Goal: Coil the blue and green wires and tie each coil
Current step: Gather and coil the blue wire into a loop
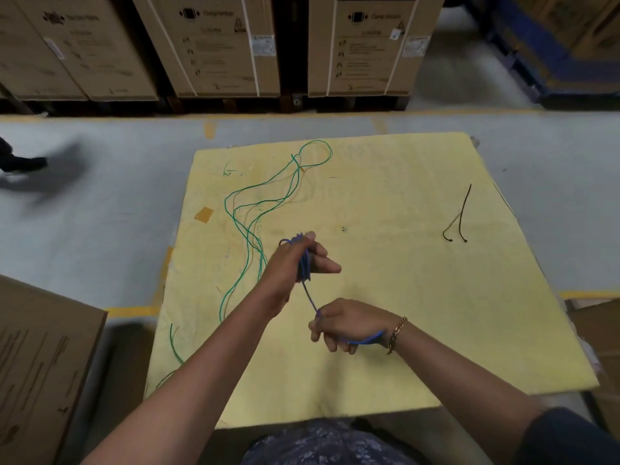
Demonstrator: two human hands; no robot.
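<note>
The left hand [295,260] was closed around a bundle of thin blue wire [303,263] loops, held above the middle of the yellow, matte, square board [385,297]. A taut strand ran down to the right hand [345,325], clenched on the wire's tail. The green wire [255,209] lay loose in long curves along the board's left half, one end nearing the left edge. Two black cable ties [461,216] lay near the right edge; the space between was open. Cardboard boxes [218,45] stood beyond the grey floor.

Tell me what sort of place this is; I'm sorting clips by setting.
Probably a warehouse or stockroom: tall printed cardboard cartons stand in a row on dark pallets, yellow lines mark the grey concrete floor, and the work surface is a yellow foam sheet.
</note>
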